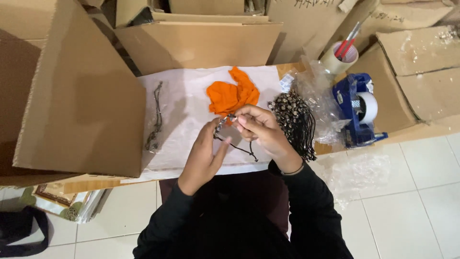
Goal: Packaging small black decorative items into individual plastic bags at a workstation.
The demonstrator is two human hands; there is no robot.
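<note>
Both my hands meet over a white sheet (191, 100) spread on a low surface. My left hand (203, 156) and my right hand (261, 132) pinch a beaded bracelet on a thin black cord (235, 144) between their fingertips; the cord loops down between them. Just behind the hands lies a crumpled orange cloth (232, 96). To the right sits a heap of similar dark beaded cords (294, 117). One more beaded cord in a clear bag (155, 117) lies at the sheet's left edge.
A large open cardboard box (81, 100) stands at the left, more boxes behind (196, 43) and at the right (424, 72). A blue tape dispenser (357, 108), a tape roll holding pens (340, 55) and clear plastic bags (321, 91) sit right. White tiled floor (412, 192) below.
</note>
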